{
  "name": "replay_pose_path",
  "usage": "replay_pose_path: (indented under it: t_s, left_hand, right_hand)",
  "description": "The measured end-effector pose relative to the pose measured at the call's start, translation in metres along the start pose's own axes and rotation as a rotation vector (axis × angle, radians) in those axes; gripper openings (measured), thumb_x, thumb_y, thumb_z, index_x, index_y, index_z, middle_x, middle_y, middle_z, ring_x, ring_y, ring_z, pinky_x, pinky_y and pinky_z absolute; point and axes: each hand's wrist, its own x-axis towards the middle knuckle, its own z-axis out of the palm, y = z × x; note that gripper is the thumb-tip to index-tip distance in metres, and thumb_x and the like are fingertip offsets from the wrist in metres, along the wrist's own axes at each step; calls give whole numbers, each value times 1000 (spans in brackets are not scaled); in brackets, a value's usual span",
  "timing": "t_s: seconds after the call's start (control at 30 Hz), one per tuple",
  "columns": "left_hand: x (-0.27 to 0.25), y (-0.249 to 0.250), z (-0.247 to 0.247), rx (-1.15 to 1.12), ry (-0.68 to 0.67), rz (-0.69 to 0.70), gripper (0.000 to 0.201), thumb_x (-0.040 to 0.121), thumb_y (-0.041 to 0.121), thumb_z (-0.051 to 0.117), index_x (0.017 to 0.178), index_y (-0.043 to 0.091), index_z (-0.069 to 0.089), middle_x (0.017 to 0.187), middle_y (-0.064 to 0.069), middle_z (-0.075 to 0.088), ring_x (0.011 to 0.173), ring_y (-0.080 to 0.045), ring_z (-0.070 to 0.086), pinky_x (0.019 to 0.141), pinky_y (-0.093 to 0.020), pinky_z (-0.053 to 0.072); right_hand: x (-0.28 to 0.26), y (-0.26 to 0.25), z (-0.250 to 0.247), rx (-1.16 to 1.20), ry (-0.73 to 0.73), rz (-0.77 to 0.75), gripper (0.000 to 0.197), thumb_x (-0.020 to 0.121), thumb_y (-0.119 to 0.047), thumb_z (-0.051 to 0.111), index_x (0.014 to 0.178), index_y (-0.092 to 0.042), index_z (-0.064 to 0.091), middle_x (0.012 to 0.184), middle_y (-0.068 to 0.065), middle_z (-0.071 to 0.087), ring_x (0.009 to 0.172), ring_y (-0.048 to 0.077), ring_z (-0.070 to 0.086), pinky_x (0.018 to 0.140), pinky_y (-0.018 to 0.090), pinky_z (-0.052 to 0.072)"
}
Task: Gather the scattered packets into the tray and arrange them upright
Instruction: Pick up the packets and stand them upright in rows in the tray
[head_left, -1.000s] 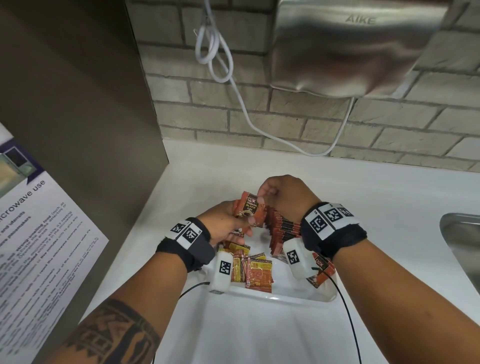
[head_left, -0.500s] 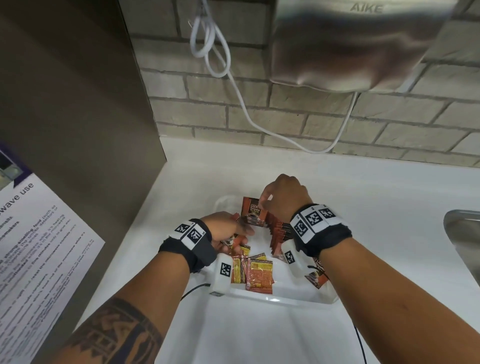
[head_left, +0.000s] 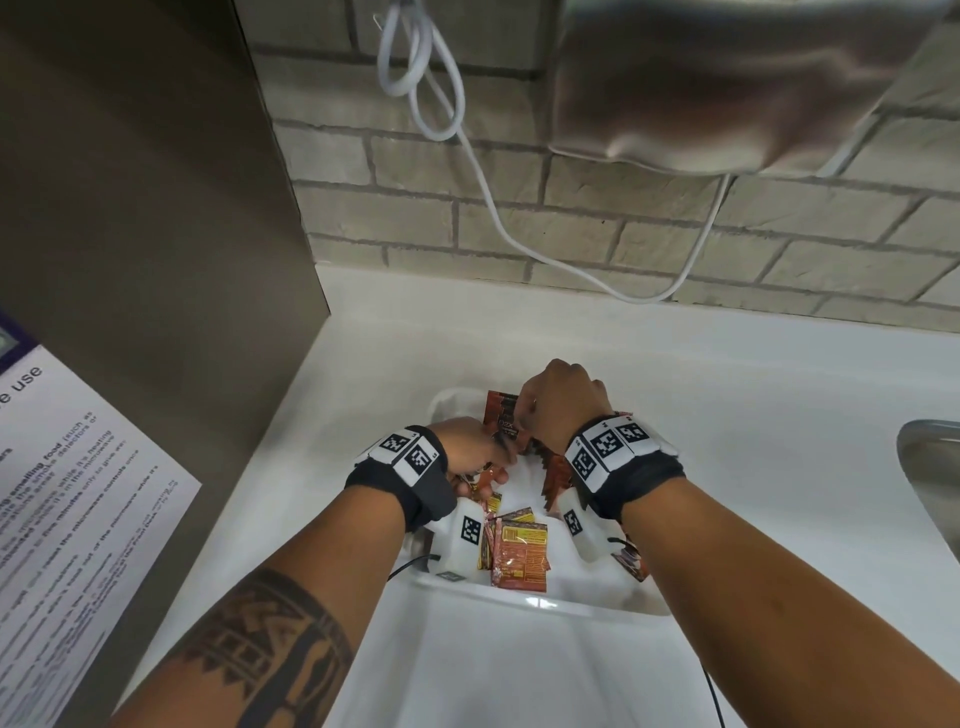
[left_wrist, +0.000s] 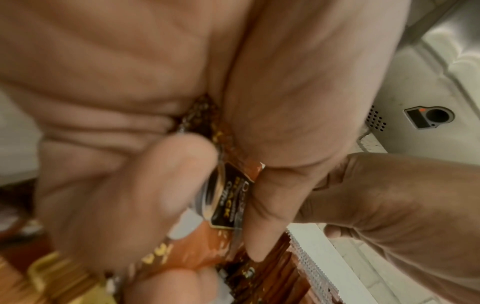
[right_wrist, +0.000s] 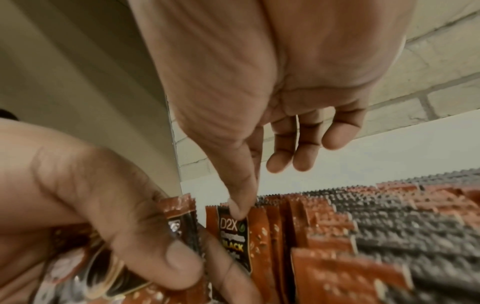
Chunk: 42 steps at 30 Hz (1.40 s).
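A white tray (head_left: 540, 605) sits on the white counter (head_left: 727, 374). A row of brown-orange coffee packets (right_wrist: 363, 216) stands upright along its right side. My right hand (head_left: 535, 415) pinches the top edge of one upright packet (right_wrist: 233, 228) at the near end of that row. Just left of it, my left hand (head_left: 480, 465) grips a small bunch of packets (left_wrist: 226, 197), fingers curled round them. Several loose packets (head_left: 519, 551) lie flat in the near part of the tray, partly hidden by my wrists.
A steel hand dryer (head_left: 727, 88) hangs on the brick wall above, with a white cable (head_left: 467, 156) looping down. A brown panel (head_left: 130, 208) with a printed notice (head_left: 67, 519) stands on the left. A steel sink (head_left: 930, 478) edges in at the right.
My right hand has brought its packet down and back against the upright row. My left hand has sunk lower into the tray with its bunch.
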Motion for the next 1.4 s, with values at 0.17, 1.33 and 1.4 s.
replay_pose_path:
  t_s: [0.17, 1.33, 1.4]
  left_hand:
    - [1, 0, 1, 13, -6, 4, 32, 99, 19, 59, 129, 8, 58, 87, -5, 69, 58, -18, 59, 39, -17, 38]
    - [0, 2, 6, 21, -1, -44, 30, 94, 8, 66, 122, -1, 60, 93, -14, 58, 63, -19, 64, 45, -21, 51]
    - [1, 3, 7, 8, 10, -31, 28, 94, 9, 65, 121, -1, 61, 93, -14, 58, 63, -19, 65, 44, -21, 49]
  right_hand:
    - [1, 2, -4, 44, 3, -6, 21, 92, -25, 57, 106, -26, 72, 116, 1, 58, 111, 22, 55, 99, 40, 45]
    - [-8, 9, -12, 125, -22, 11, 19, 88, -20, 59, 87, -32, 72, 108, -8, 62, 108, 17, 57, 94, 34, 40]
    - [-5, 8, -10, 87, -31, 17, 18, 90, -24, 58, 98, -29, 73, 114, -5, 62, 113, 18, 56, 98, 36, 41]
